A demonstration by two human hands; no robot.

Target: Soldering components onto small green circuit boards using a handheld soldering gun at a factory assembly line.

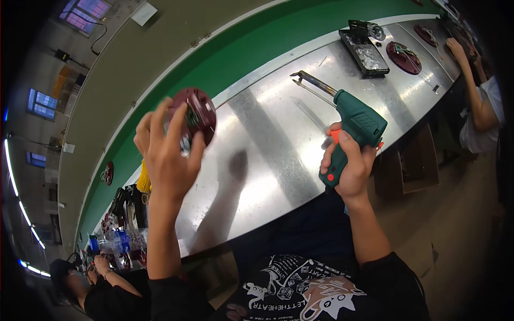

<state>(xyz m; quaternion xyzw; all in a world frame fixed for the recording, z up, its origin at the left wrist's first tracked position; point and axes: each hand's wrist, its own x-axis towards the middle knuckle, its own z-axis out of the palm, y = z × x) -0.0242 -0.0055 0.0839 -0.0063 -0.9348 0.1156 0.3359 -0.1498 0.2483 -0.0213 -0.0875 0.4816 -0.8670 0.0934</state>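
My left hand (168, 147) is closed on a dark red round housing (208, 111), raised over the left part of the metal bench. A small green circuit board shows inside the housing, partly behind my fingers, and the hand is a little blurred. In my right hand (353, 166) is a green soldering gun (360, 116) with an orange trigger, gripped by its handle. Its thin metal tip (295, 77) points up and to the left, apart from the housing.
The metal bench (267, 160) runs across under a green wall strip. At the far right are a black tray (365, 53) with solder scraps, and another red housing (403, 58). People work at both ends. Yellow wires (143, 181) and a cardboard box (409, 168) are nearby.
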